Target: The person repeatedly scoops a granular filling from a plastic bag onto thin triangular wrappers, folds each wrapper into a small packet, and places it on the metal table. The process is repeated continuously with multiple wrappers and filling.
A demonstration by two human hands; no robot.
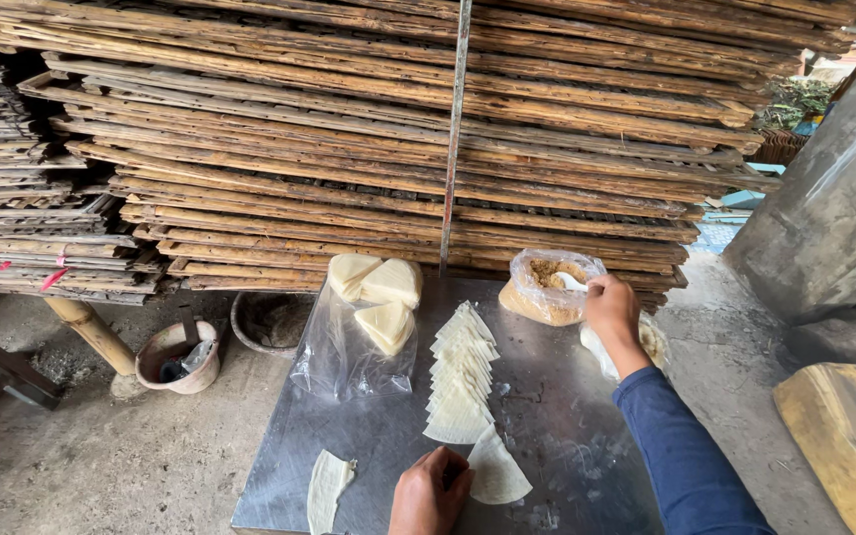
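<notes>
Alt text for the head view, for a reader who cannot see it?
Right hand holds a white spoon in a bag of brown filling; left hand presses a wedge-shaped wrapper on a metal table. More wrappers lie in a row.

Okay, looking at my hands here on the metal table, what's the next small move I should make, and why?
Probably lift the spoon with a scoop of the brown filling and carry it to the wrapper. Your right hand holds it in the open bag, and your left hand pins a bare wedge-shaped wrapper.
</notes>
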